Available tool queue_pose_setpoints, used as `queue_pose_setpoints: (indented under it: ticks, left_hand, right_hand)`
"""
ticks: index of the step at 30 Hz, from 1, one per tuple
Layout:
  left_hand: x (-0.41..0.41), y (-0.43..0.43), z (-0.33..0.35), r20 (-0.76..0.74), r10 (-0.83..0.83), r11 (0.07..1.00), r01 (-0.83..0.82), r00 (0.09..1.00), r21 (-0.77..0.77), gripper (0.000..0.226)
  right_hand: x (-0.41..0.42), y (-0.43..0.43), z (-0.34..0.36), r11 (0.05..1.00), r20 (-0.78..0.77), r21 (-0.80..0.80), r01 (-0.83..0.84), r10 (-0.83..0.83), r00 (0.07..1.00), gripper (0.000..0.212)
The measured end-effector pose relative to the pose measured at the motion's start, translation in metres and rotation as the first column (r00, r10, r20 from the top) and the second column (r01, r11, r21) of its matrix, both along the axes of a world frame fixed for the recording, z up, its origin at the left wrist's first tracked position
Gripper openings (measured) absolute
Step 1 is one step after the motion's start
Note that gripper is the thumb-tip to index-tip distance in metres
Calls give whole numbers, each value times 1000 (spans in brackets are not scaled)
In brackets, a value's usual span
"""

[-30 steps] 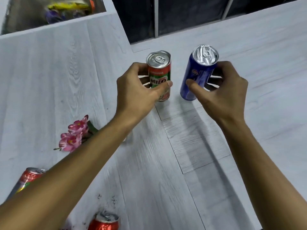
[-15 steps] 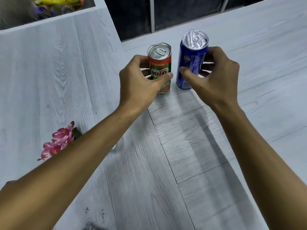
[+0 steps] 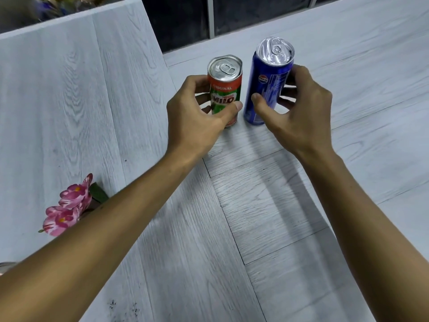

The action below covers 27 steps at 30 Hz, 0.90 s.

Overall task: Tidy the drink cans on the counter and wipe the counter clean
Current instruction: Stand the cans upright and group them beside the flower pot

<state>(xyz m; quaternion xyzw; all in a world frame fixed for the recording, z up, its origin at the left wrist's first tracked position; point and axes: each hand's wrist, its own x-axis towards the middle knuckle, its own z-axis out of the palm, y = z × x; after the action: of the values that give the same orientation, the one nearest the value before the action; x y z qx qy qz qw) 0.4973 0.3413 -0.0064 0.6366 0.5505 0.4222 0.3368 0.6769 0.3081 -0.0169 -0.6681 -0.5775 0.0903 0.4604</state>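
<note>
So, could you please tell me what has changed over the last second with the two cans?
The right hand brought the blue can leftward, closer to the Milo can held by the left hand. Both hands keep their grips, and the pink flowers lie where they were.

The Milo can is green with a red band, white lettering and a silver lid. The blue can is deep blue with thin white lines, a small red, white and blue roundel and a silver lid. The counter is pale grey-white wood grain with dark specks, and the flowers are pink with yellow centres.
</note>
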Motion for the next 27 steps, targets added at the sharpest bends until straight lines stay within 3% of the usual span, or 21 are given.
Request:
queue_pose_setpoints:
  ticks: [10,15,22,27]
  left_hand:
    - [-1,-1,-1,-26,-8,1000,8,1000,5,68]
    - [-7,-10,-8,-17,27,999,-28,999,-30,80]
    - [-18,-45,-11,-171,47,995,-61,984,-75,86]
    - [-25,-81,-12,-323,-71,994,41,944,-100,71]
  right_hand:
    - [6,0,3,998,27,-58,-34,36,999,71]
    - [11,-9,2,985,39,-171,4,3,999,82]
    - [13,-44,-2,941,185,-335,42,22,982,75]
    - [5,-75,0,930,255,-365,44,55,965,69]
